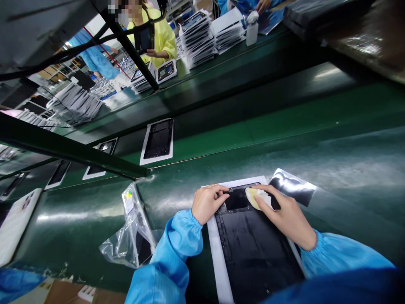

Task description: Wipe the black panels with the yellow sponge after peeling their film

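A black panel in a white frame [218, 261] lies on the green surface right in front of me. My left hand [207, 202] rests curled on the frame's upper left corner, its fingers touching the dark panel's top edge. My right hand [286, 215] presses a pale yellow cloth pad [253, 196] onto the panel's top part. A shiny dark film sheet [294, 188] lies just beyond my right hand.
A crumpled clear plastic bag [129, 230] lies left of the panel. More framed panels [158, 141] sit on the green conveyor belt [284, 126] farther off. Stacks of panels [198, 38], a white bottle [252, 28] and other workers stand at the far bench. A dark metal beam [69, 147] crosses at left.
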`<state>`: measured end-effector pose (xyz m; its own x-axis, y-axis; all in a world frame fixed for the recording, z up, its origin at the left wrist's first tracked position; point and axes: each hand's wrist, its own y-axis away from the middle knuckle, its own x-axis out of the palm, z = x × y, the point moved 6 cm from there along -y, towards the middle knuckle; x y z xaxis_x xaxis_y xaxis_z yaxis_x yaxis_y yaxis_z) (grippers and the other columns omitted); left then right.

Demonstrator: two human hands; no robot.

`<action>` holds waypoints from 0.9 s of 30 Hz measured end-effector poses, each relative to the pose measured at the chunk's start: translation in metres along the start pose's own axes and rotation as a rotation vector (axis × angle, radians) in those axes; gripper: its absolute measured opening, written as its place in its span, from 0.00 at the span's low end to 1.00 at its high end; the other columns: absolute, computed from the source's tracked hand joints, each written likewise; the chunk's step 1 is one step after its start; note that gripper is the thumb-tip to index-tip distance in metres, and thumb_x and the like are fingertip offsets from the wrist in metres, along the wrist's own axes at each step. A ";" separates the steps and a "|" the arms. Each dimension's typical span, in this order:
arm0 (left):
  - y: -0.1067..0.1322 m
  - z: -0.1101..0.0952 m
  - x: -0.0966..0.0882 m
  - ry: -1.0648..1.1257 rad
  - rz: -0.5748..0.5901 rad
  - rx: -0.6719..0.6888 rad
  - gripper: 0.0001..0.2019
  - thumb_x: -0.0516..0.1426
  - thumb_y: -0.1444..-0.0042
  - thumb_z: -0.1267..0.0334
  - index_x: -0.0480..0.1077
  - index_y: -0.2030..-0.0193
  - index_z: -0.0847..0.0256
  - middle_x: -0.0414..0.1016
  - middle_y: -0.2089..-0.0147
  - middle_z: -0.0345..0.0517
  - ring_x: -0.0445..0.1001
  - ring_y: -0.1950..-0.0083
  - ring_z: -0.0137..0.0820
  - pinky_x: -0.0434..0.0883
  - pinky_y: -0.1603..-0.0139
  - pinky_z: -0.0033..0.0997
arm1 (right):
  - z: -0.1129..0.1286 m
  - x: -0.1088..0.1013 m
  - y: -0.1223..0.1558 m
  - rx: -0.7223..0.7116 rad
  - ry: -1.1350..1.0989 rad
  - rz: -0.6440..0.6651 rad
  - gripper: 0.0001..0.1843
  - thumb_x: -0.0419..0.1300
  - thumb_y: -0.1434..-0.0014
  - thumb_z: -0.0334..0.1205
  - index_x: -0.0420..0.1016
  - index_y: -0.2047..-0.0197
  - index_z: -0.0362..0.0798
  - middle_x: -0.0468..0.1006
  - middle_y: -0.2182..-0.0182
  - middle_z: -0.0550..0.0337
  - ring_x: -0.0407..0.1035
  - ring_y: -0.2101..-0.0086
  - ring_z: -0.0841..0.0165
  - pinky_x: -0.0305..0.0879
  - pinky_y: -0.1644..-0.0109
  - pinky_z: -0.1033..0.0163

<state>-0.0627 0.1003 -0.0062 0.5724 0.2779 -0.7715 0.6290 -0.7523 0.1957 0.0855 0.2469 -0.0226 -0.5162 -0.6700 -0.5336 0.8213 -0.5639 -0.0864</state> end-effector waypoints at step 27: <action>-0.002 0.006 0.001 0.200 -0.018 -0.052 0.09 0.63 0.48 0.68 0.82 0.61 0.57 0.79 0.70 0.37 0.71 0.73 0.23 0.69 0.66 0.22 | 0.003 -0.002 0.000 0.014 -0.046 -0.038 0.15 0.56 0.40 0.50 0.75 0.56 0.51 0.82 0.70 0.65 0.53 0.91 0.76 0.54 0.86 0.65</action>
<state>-0.0664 0.0987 -0.0112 0.6507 0.4077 -0.6406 0.6633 -0.7159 0.2180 0.0859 0.2474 -0.0189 -0.5580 -0.6692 -0.4907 0.7974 -0.5962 -0.0937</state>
